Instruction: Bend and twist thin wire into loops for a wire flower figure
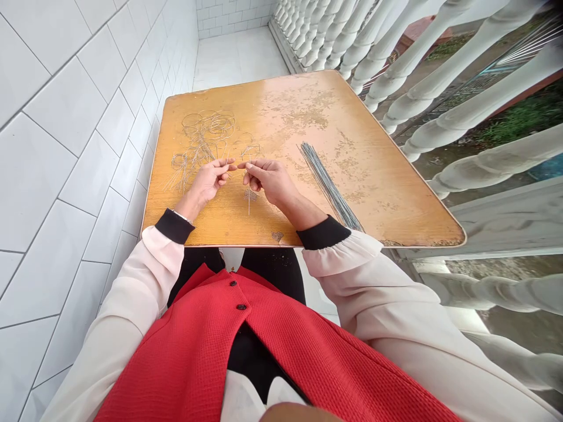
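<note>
Over the near part of the wooden table, my left hand (210, 180) and my right hand (271, 180) face each other, fingertips almost meeting. Both are closed in a pinch on a thin metal wire (249, 205), whose straight end sticks down below my right fingers. A looped part of wire shows just beyond the right hand. Beyond and left of my left hand lies a loose heap of bent, looped wires (209, 128). To the right of my right forearm, a bundle of straight grey wires (328, 183) lies slantwise, its near end close to the sleeve.
The table (378, 176) has a worn, peeling top and rounded corners. A white tiled wall (70, 129) runs close along the left. White balusters (396, 108) line the right side, with ground and plants outside.
</note>
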Available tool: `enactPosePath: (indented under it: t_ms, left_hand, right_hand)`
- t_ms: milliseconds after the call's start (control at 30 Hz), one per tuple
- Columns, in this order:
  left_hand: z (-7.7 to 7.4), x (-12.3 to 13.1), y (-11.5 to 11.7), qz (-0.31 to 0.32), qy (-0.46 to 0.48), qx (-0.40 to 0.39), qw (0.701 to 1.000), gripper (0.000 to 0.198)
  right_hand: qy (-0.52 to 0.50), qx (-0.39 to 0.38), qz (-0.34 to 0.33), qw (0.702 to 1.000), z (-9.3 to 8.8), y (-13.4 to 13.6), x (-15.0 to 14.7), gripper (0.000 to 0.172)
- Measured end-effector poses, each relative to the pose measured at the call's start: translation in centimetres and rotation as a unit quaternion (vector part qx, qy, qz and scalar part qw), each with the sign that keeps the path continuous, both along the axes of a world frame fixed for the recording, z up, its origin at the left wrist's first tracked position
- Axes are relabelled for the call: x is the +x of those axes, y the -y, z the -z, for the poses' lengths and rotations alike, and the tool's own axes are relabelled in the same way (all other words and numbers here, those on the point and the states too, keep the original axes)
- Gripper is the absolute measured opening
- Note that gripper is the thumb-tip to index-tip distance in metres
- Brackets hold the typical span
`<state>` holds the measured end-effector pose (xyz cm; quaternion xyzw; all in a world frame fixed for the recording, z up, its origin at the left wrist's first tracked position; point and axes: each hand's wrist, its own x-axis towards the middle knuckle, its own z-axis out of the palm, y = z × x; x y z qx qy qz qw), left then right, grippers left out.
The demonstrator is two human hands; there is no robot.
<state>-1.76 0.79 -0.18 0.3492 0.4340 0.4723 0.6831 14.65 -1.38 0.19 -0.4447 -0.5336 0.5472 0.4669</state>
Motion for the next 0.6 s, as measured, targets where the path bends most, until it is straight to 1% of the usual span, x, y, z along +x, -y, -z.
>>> enactPosePath:
  t_ms: [100,167,233,267,333,400,500,600]
  left_hand:
    - [0.06,0.47,0.46,0.048,-0.012,0.026,0.998,0.018]
    - [-0.08,0.57,0.67,0.048,-0.032,0.049,0.997,0.013]
    - [-0.32,0.53,0.76,0.030,-0.066,0.073,0.995,0.009]
    - [-0.45,0.50,0.77,0.017,-0.087,0.084,0.993,0.012]
    - [-0.63,0.47,0.78,-0.008,-0.122,0.101,0.987,0.026]
    - [-0.64,0.48,0.78,-0.026,-0.139,0.115,0.983,0.038]
    - [-0.31,0.57,0.77,-0.019,-0.125,0.136,0.983,0.047]
    - [0.11,0.83,0.79,-0.002,-0.095,0.137,0.986,0.049]
  right_hand:
    - [-0.005,0.012,-0.009,1.000,0.10,-0.02,0.02,0.023]
    - [-0.006,0.017,-0.004,1.000,0.13,0.00,0.05,0.024]
    - [-0.002,0.020,-0.002,1.000,0.11,0.06,0.07,0.024]
    - [0.001,0.021,-0.003,1.000,0.08,0.09,0.08,0.024]
    - [0.007,0.019,-0.006,1.000,0.03,0.16,0.03,0.026]
    - [0.011,0.015,-0.010,1.000,0.01,0.21,-0.07,0.027]
    - [0.015,0.008,-0.024,1.000,0.14,0.19,-0.30,0.029]
    - [0.017,-0.004,-0.039,0.999,0.46,0.14,-0.56,0.032]
